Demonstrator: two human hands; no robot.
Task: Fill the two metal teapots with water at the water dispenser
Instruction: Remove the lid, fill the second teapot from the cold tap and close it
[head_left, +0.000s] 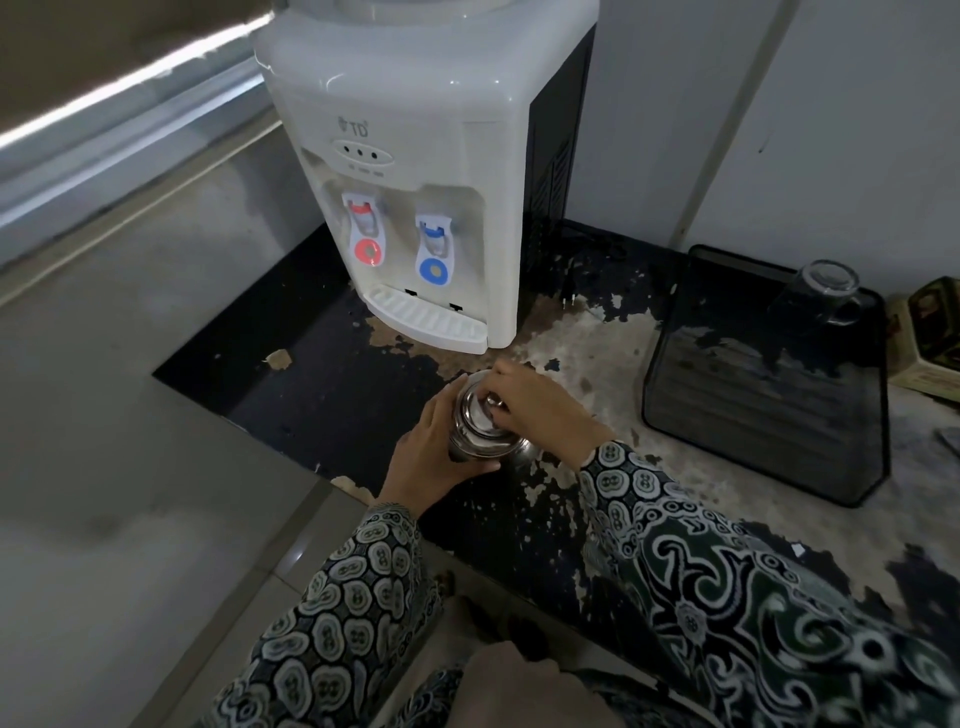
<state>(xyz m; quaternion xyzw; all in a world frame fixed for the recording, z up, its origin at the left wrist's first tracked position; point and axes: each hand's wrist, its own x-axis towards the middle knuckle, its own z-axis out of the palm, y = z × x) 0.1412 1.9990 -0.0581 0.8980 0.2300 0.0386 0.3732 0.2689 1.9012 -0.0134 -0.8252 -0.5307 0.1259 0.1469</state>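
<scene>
A small, shiny, round-bodied metal teapot (480, 434) stood on the worn black surface (332, 395) with peeling paint, a little in front of the white countertop water dispenser (415, 171) and its ribbed drip tray (426, 319). Only one teapot showed in this view; the second could not be seen. The left hand (423, 457) wrapped round the pot's body from the near left side, its grip curled against the curved wall to steady it. The right hand (530, 402) came over the top, fingertips pinching the small knob of the polished lid (485, 413), so its grip was narrow and holding the lid. The lid appeared to sit on or just over the mouth; whether it was seated could not be told.

The pot looked stiff, thin-walled and light while empty, with a smooth, slippery skin, so the body hold seemed sensible for keeping it from skating or turning. Once filled it would likely weigh much more and slosh, and a handle, hidden here, would be the better place to carry it. The red hot tap (363, 231) would heat bare metal quickly; the blue cold tap (435, 249) seemed safer for a bare-handed hold. A dark plastic tray (769, 395) with an upturned glass mug (821, 293) lay well apart to the right.
</scene>
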